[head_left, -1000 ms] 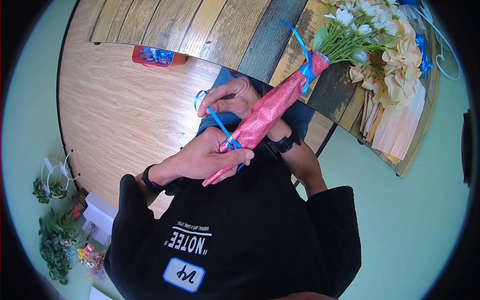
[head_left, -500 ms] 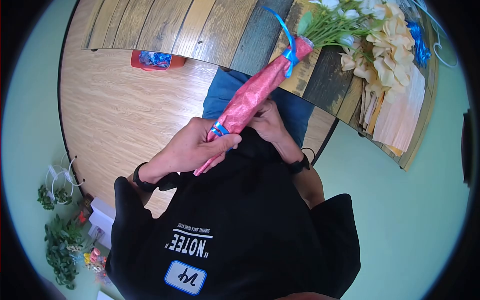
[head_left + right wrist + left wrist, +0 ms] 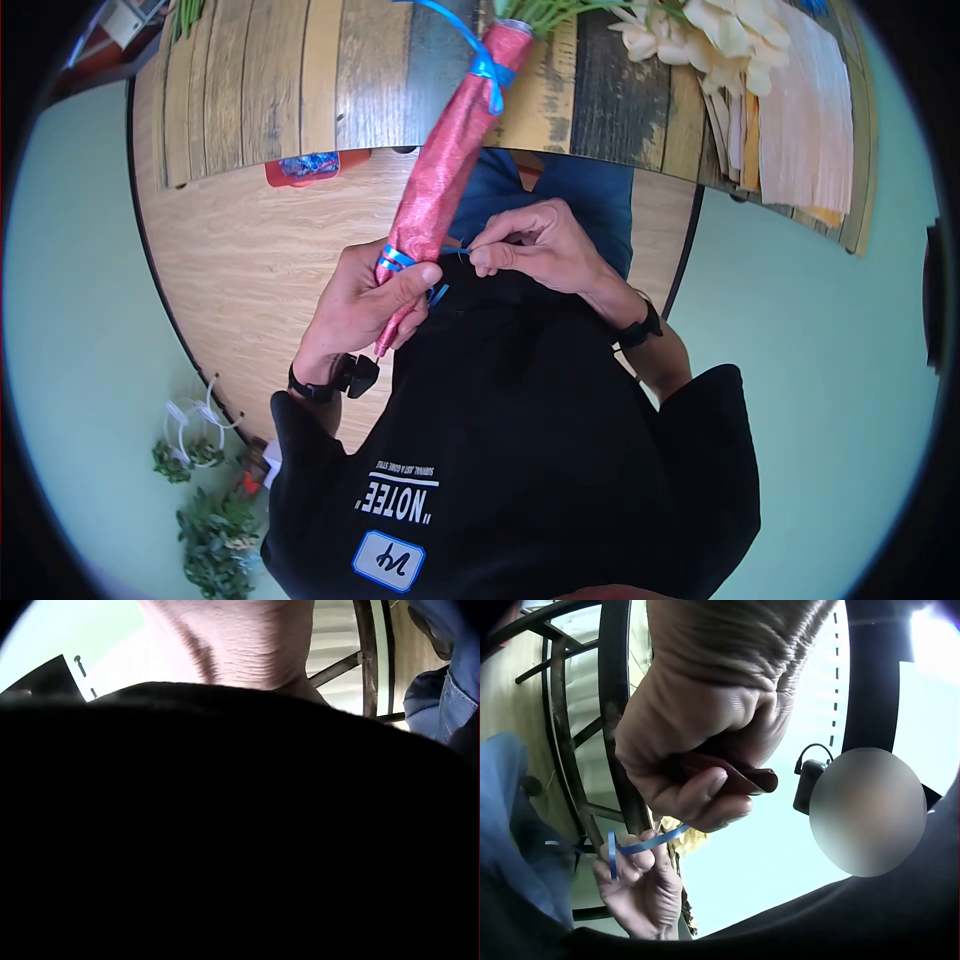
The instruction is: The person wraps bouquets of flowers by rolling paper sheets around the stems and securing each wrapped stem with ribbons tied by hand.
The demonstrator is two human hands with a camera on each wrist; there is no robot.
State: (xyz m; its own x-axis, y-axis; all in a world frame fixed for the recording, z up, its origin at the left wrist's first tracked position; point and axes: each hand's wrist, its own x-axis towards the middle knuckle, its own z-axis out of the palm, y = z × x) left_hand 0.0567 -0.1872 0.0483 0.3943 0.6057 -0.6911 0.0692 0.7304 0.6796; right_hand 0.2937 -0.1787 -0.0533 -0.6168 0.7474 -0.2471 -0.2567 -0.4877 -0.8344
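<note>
In the head view a pink-wrapped bouquet (image 3: pixel 440 165) slants up from the person's lap over the table edge, its green stems (image 3: pixel 560 12) emerging at the top. My left hand (image 3: pixel 350 305) grips its narrow lower end, thumb across the front. Blue ribbon (image 3: pixel 397 260) circles the wrap right above that thumb. To the right, my right hand (image 3: pixel 545 245) pinches the ribbon's free end between thumb and fingers. The left wrist view has this ribbon strand (image 3: pixel 652 843) running between both hands. Another blue ribbon (image 3: pixel 490 70) is tied near the top. Dark cloth hides the right fingers in the right wrist view.
A wood-plank table (image 3: pixel 370 90) spans the far side. Cream flowers (image 3: pixel 735 45) and pale paper sheets (image 3: pixel 805 110) lie at its right. A red bin (image 3: pixel 318 168) stands below the table. Greenery (image 3: pixel 215 540) sits at lower left.
My right hand has come from behind the bouquet to its right side, drawing the ribbon end with it. The bouquet has turned more upright, its lower end still in my left hand.
</note>
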